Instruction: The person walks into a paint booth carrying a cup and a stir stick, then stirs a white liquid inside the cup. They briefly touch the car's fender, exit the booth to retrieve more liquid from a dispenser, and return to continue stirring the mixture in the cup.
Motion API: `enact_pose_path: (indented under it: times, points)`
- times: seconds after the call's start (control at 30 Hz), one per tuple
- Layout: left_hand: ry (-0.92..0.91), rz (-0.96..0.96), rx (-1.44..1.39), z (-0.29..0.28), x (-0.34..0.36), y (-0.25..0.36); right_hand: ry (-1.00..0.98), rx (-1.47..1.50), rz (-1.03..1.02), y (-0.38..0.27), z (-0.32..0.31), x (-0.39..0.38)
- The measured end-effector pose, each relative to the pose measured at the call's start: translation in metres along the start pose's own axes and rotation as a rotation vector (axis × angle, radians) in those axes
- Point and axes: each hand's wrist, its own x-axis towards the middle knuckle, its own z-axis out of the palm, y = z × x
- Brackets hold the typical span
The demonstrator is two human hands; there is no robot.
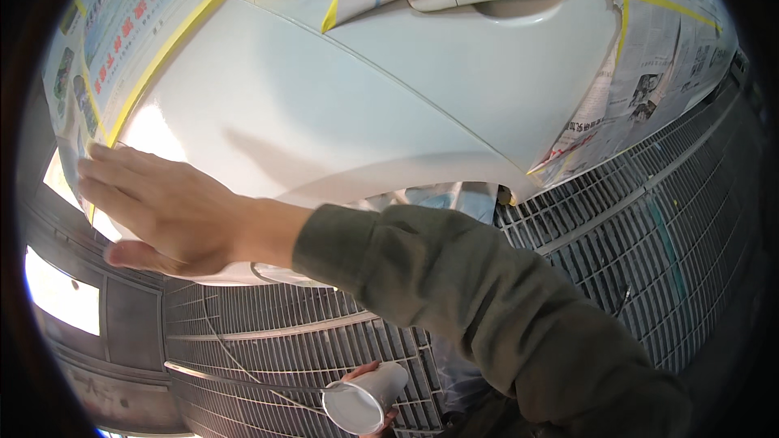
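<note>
Right sleeve point(454, 276) crossed low foreground. Beside it, your left hand point(361, 371) gripped pale cup point(393, 385), fingers showing on both sides, thin rod point(243, 377) at its rim — best kept level, well apart from paint. Farther out, your right hand point(166, 215) was open and flat, holding nothing, over front end of white car panel point(349, 105) — contact couldn't be told. Light, even palm seemed wisest, fingertips clear of yellow tape point(166, 61). Newspaper masking point(665, 73) bordered panel; slatted floor point(268, 308) lay below, grey wall point(134, 316) beyond.
</note>
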Motion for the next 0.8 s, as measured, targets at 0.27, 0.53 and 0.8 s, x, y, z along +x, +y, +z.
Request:
enact_pose_path:
  times: [0.27,0.53,0.8]
  points:
    - [-0.004,0.007,0.013,-0.006,-0.002,0.005,0.157,0.043,-0.027,0.004,0.03,0.04]
    - [-0.008,0.045,0.022,-0.015,-0.006,0.009,0.096,0.056,0.035,-0.012,0.034,0.014]
    - [0.092,0.093,-0.056,-0.021,-0.026,0.1,-0.179,0.304,0.851,-0.09,-0.066,-0.09]
